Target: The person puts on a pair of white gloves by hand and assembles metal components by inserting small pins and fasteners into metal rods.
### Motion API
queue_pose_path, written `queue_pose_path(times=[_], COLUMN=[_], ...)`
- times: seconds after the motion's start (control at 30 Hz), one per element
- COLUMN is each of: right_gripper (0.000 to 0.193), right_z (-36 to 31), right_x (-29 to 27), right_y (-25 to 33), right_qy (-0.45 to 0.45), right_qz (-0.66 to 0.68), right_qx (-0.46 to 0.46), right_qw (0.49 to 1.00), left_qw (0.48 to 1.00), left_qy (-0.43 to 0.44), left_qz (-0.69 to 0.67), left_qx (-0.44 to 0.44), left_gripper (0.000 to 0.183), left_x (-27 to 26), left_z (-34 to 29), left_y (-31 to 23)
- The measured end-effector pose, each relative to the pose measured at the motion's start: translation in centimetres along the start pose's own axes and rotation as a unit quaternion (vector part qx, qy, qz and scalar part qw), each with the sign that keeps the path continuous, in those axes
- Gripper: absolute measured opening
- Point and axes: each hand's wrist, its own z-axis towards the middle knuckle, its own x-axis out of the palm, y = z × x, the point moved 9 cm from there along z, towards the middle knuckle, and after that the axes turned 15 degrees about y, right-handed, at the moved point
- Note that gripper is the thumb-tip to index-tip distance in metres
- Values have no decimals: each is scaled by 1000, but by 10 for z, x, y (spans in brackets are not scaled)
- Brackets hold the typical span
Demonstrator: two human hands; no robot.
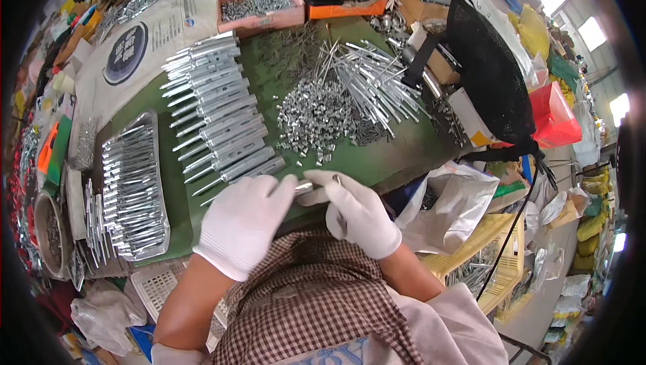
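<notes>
Both hands, in white gloves, meet at the near edge of a green work surface [269, 79]. My left hand [243, 222] is closed round a short silver metal tube [304, 187], whose end sticks out toward the right. My right hand [361, 215] is curled beside that end, a small metal piece [336, 180] pinched at its fingertips; its exact kind is too small to tell. Beyond my left hand lies a row of silver metal tubes [229, 119] with thin rods projecting leftward. Ahead is a heap of small metal sleeves [313, 116], with loose metal rods [380, 79] behind it on the right.
Dark screws [289, 49] lie farther back. A metal tray [161, 224] of rod parts sits left. A pink box [262, 23] and an orange box [346, 10] stand at the back. At right are a black mesh object [484, 69], white bags [444, 207] and a yellow basket [515, 250].
</notes>
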Motion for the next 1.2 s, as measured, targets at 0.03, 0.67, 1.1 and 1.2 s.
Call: queue_pose_path(times=[0.03, 0.67, 1.1, 1.2], right_gripper=[38, 11, 18, 18], right_z=[4, 2, 1, 2], right_x=[1, 5, 0, -30], right_y=[2, 26, 36, 48], right_qy=[11, -17, -11, -127], right_qz=[39, -296, -335, -442], right_qx=[2, -78, -139, -104], right_qw=[999, 952, 932, 882], left_qw=[1000, 966, 980, 992], left_qy=[23, -120, -125, -75], left_qz=[19, -229, -151, -67], left_qx=[-7, 9, -27, -76], left_gripper=[39, 35, 32, 27], left_x=[0, 11, 11, 20], left_z=[5, -19, -21, -21], left_y=[-8, 15, 12, 12])
